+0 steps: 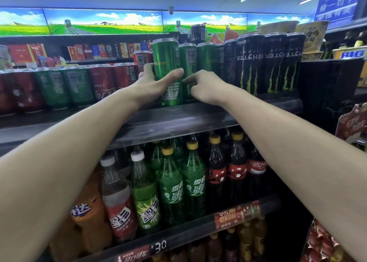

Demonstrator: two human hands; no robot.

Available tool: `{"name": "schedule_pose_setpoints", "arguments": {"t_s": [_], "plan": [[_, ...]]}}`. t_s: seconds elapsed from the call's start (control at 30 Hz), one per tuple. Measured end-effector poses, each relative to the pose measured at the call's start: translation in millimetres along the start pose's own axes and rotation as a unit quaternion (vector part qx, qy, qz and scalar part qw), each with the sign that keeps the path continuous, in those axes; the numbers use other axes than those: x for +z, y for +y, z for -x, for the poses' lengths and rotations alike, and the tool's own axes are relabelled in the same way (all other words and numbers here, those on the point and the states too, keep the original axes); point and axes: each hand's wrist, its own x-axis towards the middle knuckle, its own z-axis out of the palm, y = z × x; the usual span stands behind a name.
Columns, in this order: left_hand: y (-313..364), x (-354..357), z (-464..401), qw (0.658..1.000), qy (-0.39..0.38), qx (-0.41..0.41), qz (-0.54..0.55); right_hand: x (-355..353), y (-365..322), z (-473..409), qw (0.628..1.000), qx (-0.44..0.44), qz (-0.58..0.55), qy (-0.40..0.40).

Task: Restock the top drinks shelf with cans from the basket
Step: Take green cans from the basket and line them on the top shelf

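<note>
Dark metal shelving (178,120) is filling the view, its top drinks shelf carrying one long row of cans. Red cola cans (103,82) and green cans (65,86) are standing at the left end of the row, and tall black Monster energy cans (268,63) are lining the right end, upright and touching one another. Below the top shelf, plastic bottles are standing in a row: green soda bottles (182,182) in the middle, dark cola bottles (236,166) to their right, an orange bottle (87,216) at the far left. A price strip reading 30 (160,245) is sitting on the edge of the lower shelf. Boxed goods (99,51) are lining a farther shelf behind, under a lit panel of fields and sky (103,23).

Both bare forearms are reaching up to the middle of the top shelf. A tall green can (167,63) is standing upright at the front edge, just beside two more green cans (198,63) behind it to the right. The left hand (156,84) is gripping that front can, thumb across its face and fingers curled round its left side. The right hand (206,86) is resting against the neighbouring green can, its fingers bent and pinching low on that can's side, forefinger pointing toward the left thumb.
</note>
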Motion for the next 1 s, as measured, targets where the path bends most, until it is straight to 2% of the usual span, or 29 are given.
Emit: {"name": "schedule_pose_setpoints", "arguments": {"t_s": [0.27,0.43,0.63,0.9,1.0], "plan": [[3.2,3.1,-0.4,0.999,-0.007,0.022,0.023,3.1,-0.3,0.1,1.000,-0.007,0.013,0.012],[3.4,1.0,1.6,0.999,0.000,0.026,0.033,-4.0,3.1,2.0,0.989,-0.015,-0.105,0.106],[2.3,-6.3,2.8,0.998,0.035,0.053,0.032,-12.2,-8.2,6.9,0.995,0.004,-0.104,-0.009],[6.4,-6.8,11.4,0.992,0.018,0.117,0.054,-13.6,-7.3,8.9,0.982,0.050,-0.182,0.020],[2.7,-5.1,6.5,0.987,0.004,0.159,0.034,-14.0,-6.5,11.5,0.983,0.052,-0.167,0.045]]}}
